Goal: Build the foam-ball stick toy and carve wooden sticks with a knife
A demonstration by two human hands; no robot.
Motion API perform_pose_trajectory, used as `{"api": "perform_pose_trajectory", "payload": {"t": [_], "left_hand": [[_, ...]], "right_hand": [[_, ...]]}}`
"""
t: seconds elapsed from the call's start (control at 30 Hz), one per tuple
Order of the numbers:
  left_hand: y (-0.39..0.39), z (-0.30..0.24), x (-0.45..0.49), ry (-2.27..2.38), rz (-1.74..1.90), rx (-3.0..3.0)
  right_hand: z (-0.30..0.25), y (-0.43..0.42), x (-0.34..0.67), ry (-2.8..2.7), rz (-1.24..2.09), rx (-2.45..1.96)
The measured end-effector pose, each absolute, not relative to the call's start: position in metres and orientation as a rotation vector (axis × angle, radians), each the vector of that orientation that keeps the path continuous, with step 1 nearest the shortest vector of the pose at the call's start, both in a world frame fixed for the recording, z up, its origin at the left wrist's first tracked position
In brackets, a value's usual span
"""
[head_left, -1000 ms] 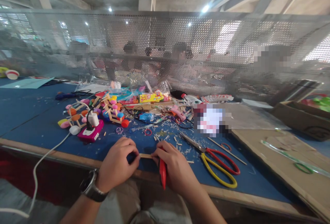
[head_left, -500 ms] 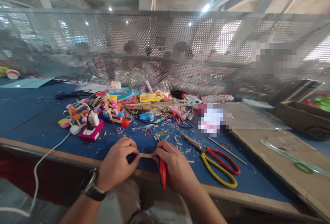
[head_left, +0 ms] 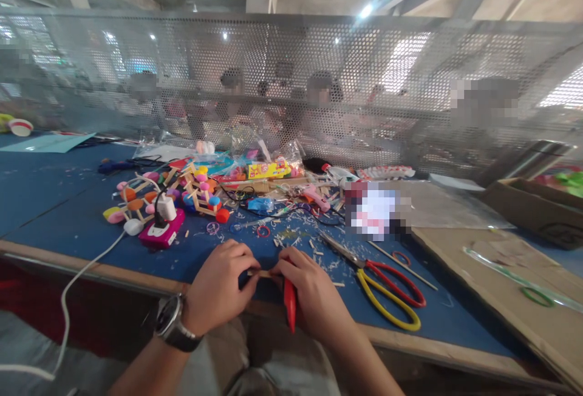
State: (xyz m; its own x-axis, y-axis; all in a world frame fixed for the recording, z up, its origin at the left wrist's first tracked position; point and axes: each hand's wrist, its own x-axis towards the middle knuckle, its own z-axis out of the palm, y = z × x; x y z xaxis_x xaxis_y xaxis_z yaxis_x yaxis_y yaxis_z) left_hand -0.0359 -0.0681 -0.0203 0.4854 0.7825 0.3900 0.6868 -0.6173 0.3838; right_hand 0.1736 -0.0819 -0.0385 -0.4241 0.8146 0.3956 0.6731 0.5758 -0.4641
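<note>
Near the front edge of the blue table, my left hand (head_left: 225, 283), with a watch on its wrist, pinches one end of a short, thin wooden stick (head_left: 265, 274). My right hand (head_left: 305, 280) is closed around a red-handled tool (head_left: 289, 305) whose handle points down toward me. What its working end is cannot be made out. The fingertips of that hand also meet the other end of the stick, so only a short piece shows between the hands. To the right lie large scissors (head_left: 387, 286) with one red and one yellow handle.
A pink power socket (head_left: 160, 235) with a white plug stands at left, beside joined wooden sticks with coloured ends (head_left: 200, 192). Shavings and small scraps litter the table. A lit, blurred screen (head_left: 374, 211), cardboard (head_left: 483, 286) and a brown box (head_left: 537, 208) are at right. A perforated metal screen (head_left: 273, 104) runs behind.
My left hand has shifted right, closer to my right hand, and less of the wooden stick shows between them. My right hand keeps the red-handled tool almost in place.
</note>
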Motion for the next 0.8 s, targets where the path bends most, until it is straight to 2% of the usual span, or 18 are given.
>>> {"api": "perform_pose_trajectory", "payload": {"t": [0.27,0.47,0.8], "left_hand": [[-0.065,-0.015,-0.021,1.251,0.694,2.533],[-0.062,-0.016,-0.020,1.234,0.766,2.458],[-0.060,-0.017,-0.021,1.222,0.757,2.344]], "right_hand": [[-0.037,-0.083,0.175,-2.238,0.303,-1.190],[-0.039,-0.080,0.175,-2.230,0.299,-1.155],[-0.034,-0.106,0.177,-1.694,0.384,-0.959]]}}
